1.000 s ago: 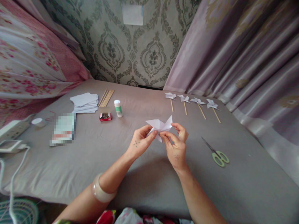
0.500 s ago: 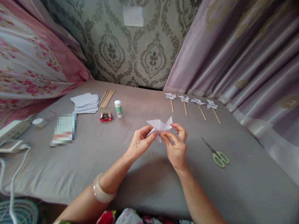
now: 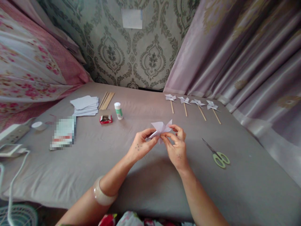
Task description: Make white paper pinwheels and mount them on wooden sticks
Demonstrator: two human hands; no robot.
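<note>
Between my two hands a white paper pinwheel [image 3: 161,127] is held above the bed-like surface, its blades partly folded and its centre hidden by fingers. My left hand [image 3: 142,142] pinches its left side between thumb and fingers. With thumb and fingertips, my right hand [image 3: 176,144] grips it near the centre and at the right blade. Green-handled scissors [image 3: 218,157] lie to the right of my right hand. Beyond my hands stand a glue stick [image 3: 118,111] and a small red open box [image 3: 106,119], whose dark contents are too small to make out.
Several finished pinwheels on sticks [image 3: 185,105] lie in a row at the back right. At the back left are stacked white paper [image 3: 85,106] and wooden sticks [image 3: 107,100]. A blurred packet [image 3: 63,131], a white cap [image 3: 39,126] and a power strip [image 3: 14,135] lie at the left.
The pinwheel's upper left blade has been drawn inward and now stands more upright. Both hands keep their hold with slight finger shifts. The camera view has shifted a little.
</note>
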